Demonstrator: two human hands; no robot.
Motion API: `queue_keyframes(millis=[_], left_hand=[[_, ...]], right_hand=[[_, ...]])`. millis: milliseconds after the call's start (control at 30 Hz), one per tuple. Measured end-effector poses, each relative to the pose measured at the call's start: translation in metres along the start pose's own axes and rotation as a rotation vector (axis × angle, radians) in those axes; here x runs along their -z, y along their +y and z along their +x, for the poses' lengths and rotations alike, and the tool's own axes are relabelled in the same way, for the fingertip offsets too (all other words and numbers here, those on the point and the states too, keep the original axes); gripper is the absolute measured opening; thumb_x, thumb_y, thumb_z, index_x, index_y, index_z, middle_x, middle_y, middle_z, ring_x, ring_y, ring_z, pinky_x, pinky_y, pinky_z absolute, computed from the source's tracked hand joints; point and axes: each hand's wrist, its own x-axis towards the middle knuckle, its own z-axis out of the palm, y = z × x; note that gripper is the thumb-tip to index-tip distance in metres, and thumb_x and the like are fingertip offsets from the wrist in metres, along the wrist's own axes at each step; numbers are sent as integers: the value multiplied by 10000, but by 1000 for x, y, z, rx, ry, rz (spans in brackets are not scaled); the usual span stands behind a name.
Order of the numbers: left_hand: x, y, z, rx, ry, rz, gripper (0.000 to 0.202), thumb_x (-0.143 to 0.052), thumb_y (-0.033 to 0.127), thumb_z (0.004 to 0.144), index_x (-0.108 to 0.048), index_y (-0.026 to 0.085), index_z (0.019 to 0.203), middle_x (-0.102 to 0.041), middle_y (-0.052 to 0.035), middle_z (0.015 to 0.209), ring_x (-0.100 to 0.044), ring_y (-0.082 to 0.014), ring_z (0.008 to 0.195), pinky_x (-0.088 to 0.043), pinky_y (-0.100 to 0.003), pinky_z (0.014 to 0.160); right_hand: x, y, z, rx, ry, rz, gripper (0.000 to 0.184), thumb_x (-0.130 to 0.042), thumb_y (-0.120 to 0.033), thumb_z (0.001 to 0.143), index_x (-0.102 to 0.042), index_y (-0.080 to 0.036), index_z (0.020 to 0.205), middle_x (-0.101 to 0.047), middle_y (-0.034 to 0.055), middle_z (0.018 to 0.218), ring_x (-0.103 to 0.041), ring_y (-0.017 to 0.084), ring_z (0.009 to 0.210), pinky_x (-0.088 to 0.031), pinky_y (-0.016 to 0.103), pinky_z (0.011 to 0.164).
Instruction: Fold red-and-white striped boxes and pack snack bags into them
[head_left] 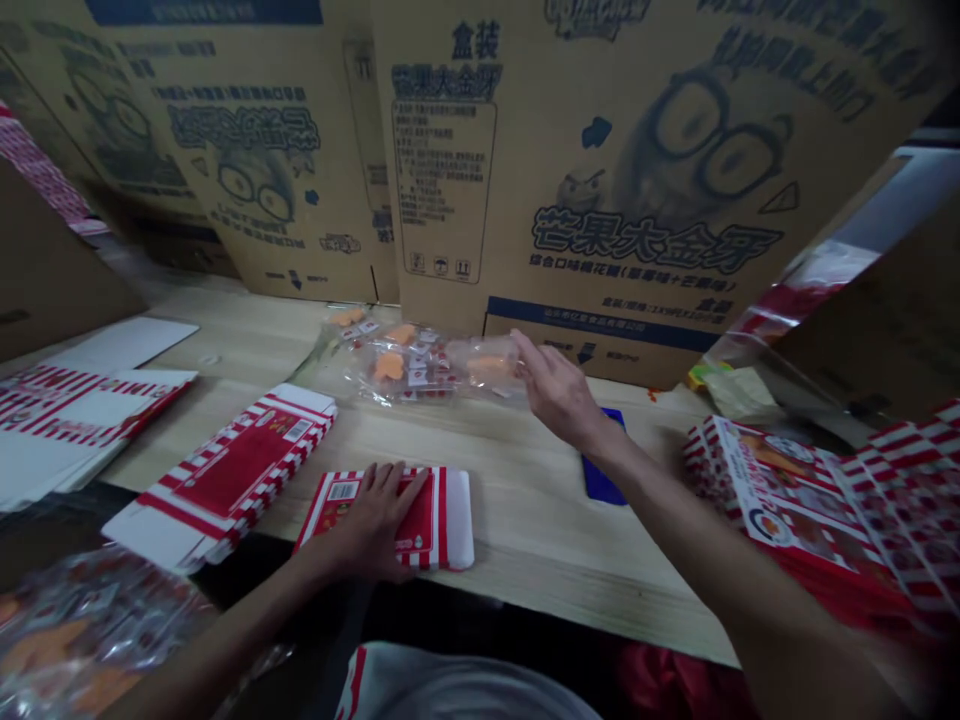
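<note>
My left hand (371,520) lies over a red-and-white striped carton (454,520), fingers across its top and thumb by the near edge. The carton's white end points right. My right hand (553,388) pinches the end of a clear plastic packet (484,365) with an orange piece inside. That packet is at the right side of a group of similar clear packets (390,365), holding orange pieces and small printed sachets. Left of my left hand, another striped carton (240,470) lies slantwise on the wooden table (525,520).
Large brown cardboard boxes (442,220) stand along the back. A blue flat object (606,480) lies beneath my right forearm. Stacked printed cartons (795,480) are at right, flat carton sheets (82,410) at left. More clear packets (97,630) fill the lower left corner.
</note>
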Motion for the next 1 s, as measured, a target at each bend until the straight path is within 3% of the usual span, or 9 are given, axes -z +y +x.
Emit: queue_keyframes(millis=[100,233,333,433,533,700,767,900,1000], left_hand=[[-3,0,-4,55,90,14,1111,-745,426,476,-321,86,1445,-414,-253,1367,-364,-434,1292,-165,-604,1123],[2,6,-3,76,165,36,1084,-735,462,489,-334,93,1426,-428,-240,1343,-355,-419,1282,-131,-623,1120],[3,13,2,63,164,48,1080,-720,471,503,-315,93,1430,-416,-247,1361,-348,-414,1292,-126,-623,1120],[1,23,8,65,169,61,1072,-724,449,495,-320,97,1423,-412,-256,1371,-343,-416,1301,-118,-624,1120],[-3,30,13,73,197,72,1084,-733,423,483,-313,96,1427,-398,-266,1378,-334,-425,1303,-116,-633,1115],[-6,35,14,48,232,73,1106,-755,426,464,-325,88,1426,-382,-268,1381,-322,-432,1303,-89,-629,1122],[-5,36,14,26,240,58,1117,-750,470,478,-315,83,1431,-379,-271,1379,-317,-434,1304,-86,-634,1119],[-4,40,19,-19,200,7,1127,-762,474,459,-323,96,1425,-393,-266,1373,-329,-435,1298,-84,-643,1114],[-7,41,23,-44,120,-33,1141,-773,476,442,-319,130,1430,-413,-248,1378,-350,-424,1301,-106,-637,1114]], right_hand=[[8,-12,-33,-149,-14,279,570,-432,-164,915,-327,-183,1474,-631,108,1087,-603,204,951,-512,370,862],[-8,-7,-81,-483,-248,680,527,-519,-230,846,-497,-188,1371,-654,43,903,-587,125,613,-530,277,586],[-24,-5,-105,-590,-380,788,494,-545,-231,817,-568,-154,1304,-669,54,909,-599,125,619,-518,260,564],[-32,-15,-114,-559,-443,736,477,-519,-195,828,-574,-140,1299,-678,77,978,-626,156,750,-524,285,672],[-29,-32,-112,-426,-499,651,428,-466,-190,887,-576,-171,1299,-666,81,1025,-614,180,886,-493,312,814],[-18,-49,-109,-205,-640,477,402,-369,-270,985,-489,-290,1369,-610,62,1014,-579,169,921,-442,301,858],[-19,-52,-110,-155,-670,391,391,-359,-327,998,-473,-323,1372,-590,56,1020,-570,174,943,-407,371,943],[-35,-58,-113,-126,-713,281,320,-408,-377,979,-581,-330,1244,-582,69,1120,-541,228,1064,-217,617,1066],[-51,-64,-120,-188,-649,303,283,-449,-313,958,-639,-292,1166,-537,105,1303,-461,284,1232,-174,659,1078]])
